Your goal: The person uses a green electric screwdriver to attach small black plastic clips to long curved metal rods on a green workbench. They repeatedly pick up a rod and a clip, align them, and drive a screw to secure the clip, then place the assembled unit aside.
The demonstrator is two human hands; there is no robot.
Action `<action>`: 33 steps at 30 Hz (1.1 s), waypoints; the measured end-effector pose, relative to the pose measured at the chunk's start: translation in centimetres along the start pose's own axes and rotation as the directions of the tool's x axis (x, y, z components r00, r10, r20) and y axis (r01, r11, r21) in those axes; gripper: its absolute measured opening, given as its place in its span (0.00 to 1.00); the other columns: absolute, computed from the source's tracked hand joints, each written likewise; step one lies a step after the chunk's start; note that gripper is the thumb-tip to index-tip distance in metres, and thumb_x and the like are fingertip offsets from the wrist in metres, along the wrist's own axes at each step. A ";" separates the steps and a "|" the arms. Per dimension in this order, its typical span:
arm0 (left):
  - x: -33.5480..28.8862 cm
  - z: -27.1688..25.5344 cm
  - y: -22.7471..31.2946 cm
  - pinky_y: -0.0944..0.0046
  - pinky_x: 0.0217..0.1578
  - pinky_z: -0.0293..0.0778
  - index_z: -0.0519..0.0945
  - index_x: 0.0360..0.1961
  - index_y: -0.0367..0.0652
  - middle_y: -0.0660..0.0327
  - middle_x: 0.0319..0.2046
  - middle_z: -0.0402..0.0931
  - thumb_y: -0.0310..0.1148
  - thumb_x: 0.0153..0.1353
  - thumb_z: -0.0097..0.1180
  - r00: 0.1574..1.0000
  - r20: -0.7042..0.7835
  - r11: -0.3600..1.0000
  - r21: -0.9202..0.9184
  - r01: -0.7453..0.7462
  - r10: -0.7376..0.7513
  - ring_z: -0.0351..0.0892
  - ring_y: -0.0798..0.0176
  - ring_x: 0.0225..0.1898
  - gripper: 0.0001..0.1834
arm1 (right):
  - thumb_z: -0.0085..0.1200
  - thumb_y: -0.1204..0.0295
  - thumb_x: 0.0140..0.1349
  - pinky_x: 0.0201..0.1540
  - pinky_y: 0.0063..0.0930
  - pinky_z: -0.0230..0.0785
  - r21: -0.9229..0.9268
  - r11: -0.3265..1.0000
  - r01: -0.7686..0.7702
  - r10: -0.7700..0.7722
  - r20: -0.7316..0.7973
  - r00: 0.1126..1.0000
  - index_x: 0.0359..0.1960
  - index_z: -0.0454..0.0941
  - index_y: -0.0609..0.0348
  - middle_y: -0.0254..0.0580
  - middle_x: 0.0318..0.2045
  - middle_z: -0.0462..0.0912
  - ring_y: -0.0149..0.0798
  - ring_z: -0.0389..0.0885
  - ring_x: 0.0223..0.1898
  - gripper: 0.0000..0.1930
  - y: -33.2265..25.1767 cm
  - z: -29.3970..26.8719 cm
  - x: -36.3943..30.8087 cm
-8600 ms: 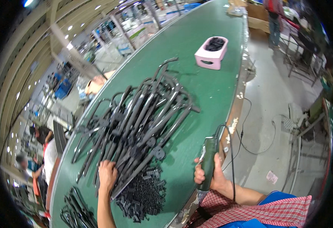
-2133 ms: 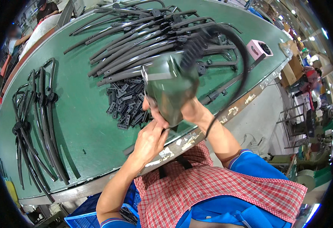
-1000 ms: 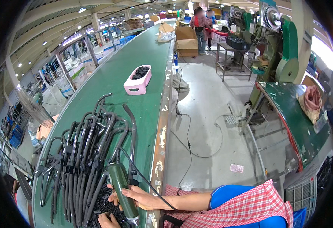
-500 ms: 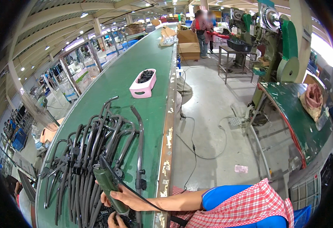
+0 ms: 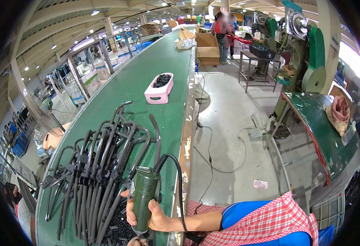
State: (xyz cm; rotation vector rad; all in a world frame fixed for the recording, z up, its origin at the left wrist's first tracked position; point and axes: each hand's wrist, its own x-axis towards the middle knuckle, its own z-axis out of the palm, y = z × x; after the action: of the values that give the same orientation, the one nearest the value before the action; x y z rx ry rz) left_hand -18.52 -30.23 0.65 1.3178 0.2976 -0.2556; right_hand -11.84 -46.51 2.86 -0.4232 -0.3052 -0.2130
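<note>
My right hand (image 5: 157,217) is wrapped round a green corded electric screwdriver (image 5: 144,197), held roughly upright with its cord end up. The tool's lower end points down at the near edge of the view, where its tip is hidden. Just below it, my left hand (image 5: 137,241) shows only its bent fingers, pressed together; what they hold cannot be made out. Behind the screwdriver a single dark bent metal tube (image 5: 157,137) lies on the green conveyor belt (image 5: 126,82). Left of the tool is a heap of black bent tubes (image 5: 93,176) with clamps.
Many small black plastic parts (image 5: 116,229) lie by the heap's near end. Farther up the belt stands a pink bin (image 5: 159,96) of black parts. The black cord (image 5: 180,180) loops beside the belt's edge. At right are a green-topped table (image 5: 311,119) and a press machine (image 5: 299,53).
The screwdriver has swung right and more upright in my right hand, its cord now arching to the right. My left hand has shifted slightly right and lower. The view has moved a little.
</note>
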 end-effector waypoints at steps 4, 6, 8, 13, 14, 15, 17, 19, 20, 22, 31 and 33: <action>0.0 0.8 0.7 0.73 0.34 0.71 0.76 0.49 0.37 0.62 0.37 0.78 0.27 0.62 0.52 0.998 -0.015 0.998 0.006 0.060 -0.060 0.75 0.70 0.36 0.14 | 0.51 0.34 0.53 0.28 0.28 0.67 -0.010 1.000 0.010 -0.010 0.013 1.000 0.61 0.56 0.66 0.39 0.22 0.70 0.31 0.70 0.22 0.49 0.3 -0.4 0.0; -0.1 0.9 0.9 0.72 0.35 0.71 0.76 0.50 0.36 0.62 0.37 0.77 0.28 0.62 0.53 1.000 -0.004 0.997 0.083 0.005 -0.004 0.75 0.69 0.36 0.15 | 0.50 0.34 0.55 0.28 0.28 0.67 0.014 1.000 0.021 -0.022 0.016 1.000 0.61 0.57 0.66 0.39 0.22 0.70 0.31 0.70 0.22 0.48 0.4 -0.6 0.1; -0.1 0.8 0.9 0.70 0.36 0.72 0.74 0.53 0.34 0.61 0.37 0.76 0.29 0.62 0.53 0.999 -0.024 0.999 0.037 0.024 -0.023 0.74 0.67 0.37 0.18 | 0.48 0.35 0.56 0.28 0.28 0.67 0.001 0.999 0.032 -0.032 -0.009 0.999 0.61 0.57 0.66 0.39 0.22 0.70 0.31 0.69 0.21 0.46 0.1 -0.2 0.2; 0.2 -0.2 0.1 0.70 0.33 0.72 0.73 0.52 0.32 0.59 0.36 0.77 0.28 0.62 0.55 1.000 0.010 0.998 -0.063 0.004 -0.004 0.75 0.68 0.34 0.18 | 0.45 0.32 0.55 0.27 0.28 0.67 0.033 0.999 -0.003 0.005 -0.050 0.999 0.60 0.58 0.65 0.38 0.22 0.70 0.31 0.69 0.21 0.47 0.2 -0.2 0.4; 0.9 -0.2 0.4 0.68 0.33 0.74 0.73 0.53 0.33 0.58 0.36 0.77 0.29 0.61 0.56 0.997 0.011 0.997 -0.019 0.075 -0.074 0.76 0.67 0.35 0.19 | 0.44 0.30 0.53 0.25 0.29 0.66 -0.019 1.000 -0.013 0.012 -0.068 0.998 0.59 0.58 0.64 0.36 0.21 0.70 0.31 0.69 0.20 0.48 0.0 -1.0 0.9; 2.3 -1.8 -1.9 0.63 0.21 0.68 0.76 0.41 0.33 0.56 0.25 0.72 0.29 0.59 0.54 0.985 0.094 0.989 0.022 -0.148 0.145 0.71 0.60 0.23 0.12 | 0.44 0.28 0.51 0.23 0.29 0.65 -0.044 0.999 -0.011 0.008 -0.071 0.997 0.58 0.58 0.64 0.34 0.19 0.71 0.31 0.69 0.18 0.49 -0.1 -0.7 1.3; 1.7 0.2 -0.9 0.70 0.19 0.65 0.77 0.42 0.29 0.56 0.24 0.75 0.27 0.63 0.49 0.999 0.035 1.000 -0.003 -0.011 0.011 0.70 0.66 0.18 0.11 | 0.41 0.26 0.51 0.21 0.27 0.62 -0.054 0.996 -0.066 0.050 -0.254 0.966 0.55 0.62 0.56 0.32 0.17 0.70 0.30 0.68 0.17 0.46 -0.7 -0.5 1.1; 0.2 0.4 -0.1 0.71 0.21 0.64 0.77 0.47 0.35 0.60 0.27 0.74 0.30 0.62 0.54 1.000 0.019 0.998 0.068 0.016 -0.018 0.69 0.70 0.23 0.15 | 0.41 0.28 0.53 0.21 0.24 0.57 -0.019 0.994 -0.105 0.095 -0.290 0.952 0.52 0.65 0.50 0.29 0.16 0.65 0.26 0.62 0.17 0.40 -1.5 -0.7 0.9; -0.1 0.1 -0.6 0.73 0.24 0.64 0.77 0.48 0.37 0.60 0.30 0.74 0.30 0.59 0.57 0.986 -0.002 0.973 0.161 -0.166 0.168 0.70 0.71 0.25 0.16 | 0.39 0.29 0.55 0.23 0.26 0.59 0.078 0.994 -0.076 0.093 -0.240 0.966 0.54 0.65 0.53 0.30 0.17 0.66 0.28 0.63 0.17 0.41 -1.8 -0.9 0.8; -0.5 -2.2 -0.7 0.73 0.31 0.68 0.78 0.49 0.38 0.60 0.36 0.74 0.30 0.54 0.63 0.904 0.023 0.775 0.505 -0.379 0.427 0.72 0.69 0.31 0.20 | 0.36 0.29 0.57 0.25 0.28 0.59 0.136 0.990 -0.029 0.055 -0.194 0.980 0.56 0.65 0.55 0.30 0.19 0.65 0.30 0.64 0.19 0.42 -2.1 -1.5 0.3; -0.5 -3.2 -2.4 0.58 0.42 0.74 0.72 0.56 0.36 0.45 0.40 0.78 0.37 0.60 0.58 0.944 0.320 0.608 0.733 -0.304 0.086 0.80 0.53 0.38 0.25 | 0.40 0.34 0.60 0.27 0.24 0.58 0.079 0.992 -0.102 0.112 -0.138 0.984 0.57 0.66 0.57 0.31 0.21 0.64 0.28 0.61 0.21 0.39 -2.0 -2.1 1.2; -0.4 -3.2 -2.9 0.58 0.41 0.74 0.72 0.54 0.34 0.44 0.41 0.78 0.34 0.62 0.55 0.915 0.364 0.505 0.764 -0.401 0.176 0.79 0.47 0.39 0.21 | 0.34 0.29 0.58 0.26 0.28 0.59 0.069 0.990 -0.126 0.133 -0.106 0.985 0.59 0.64 0.54 0.33 0.20 0.67 0.31 0.64 0.20 0.43 -1.8 -1.8 0.7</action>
State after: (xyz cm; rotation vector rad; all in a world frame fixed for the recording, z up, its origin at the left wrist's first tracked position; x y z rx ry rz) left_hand -20.12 -27.79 -2.54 2.2434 -0.3319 -0.2737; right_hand -11.23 -49.02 2.17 -0.3671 -0.1741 -0.0991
